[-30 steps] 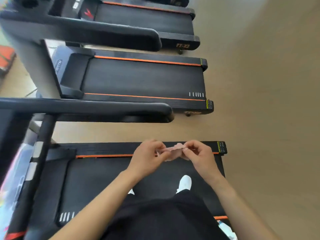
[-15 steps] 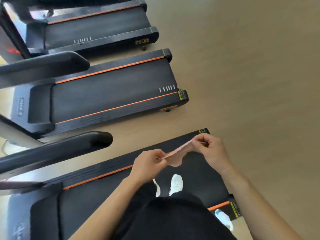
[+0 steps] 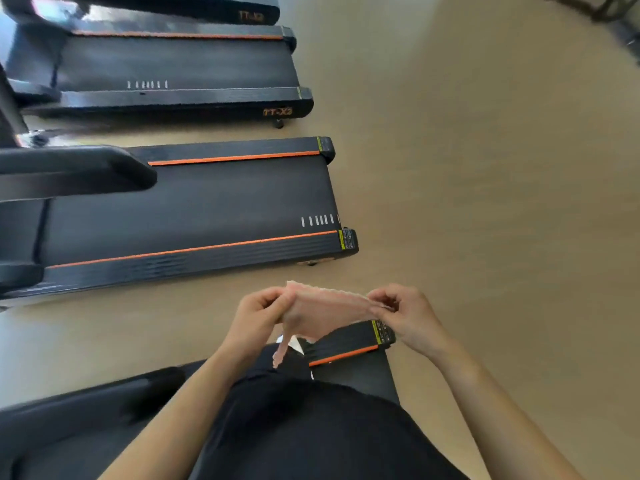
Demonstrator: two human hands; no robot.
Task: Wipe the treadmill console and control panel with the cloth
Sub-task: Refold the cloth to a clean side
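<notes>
Both hands pinch the pink cloth taut, left hand to right hand, with no treadmill console in view.

Probably a gym: black treadmills with orange stripes stand in a row on tan flooring

Bare forearms; black clothing below; white shoe.
</notes>
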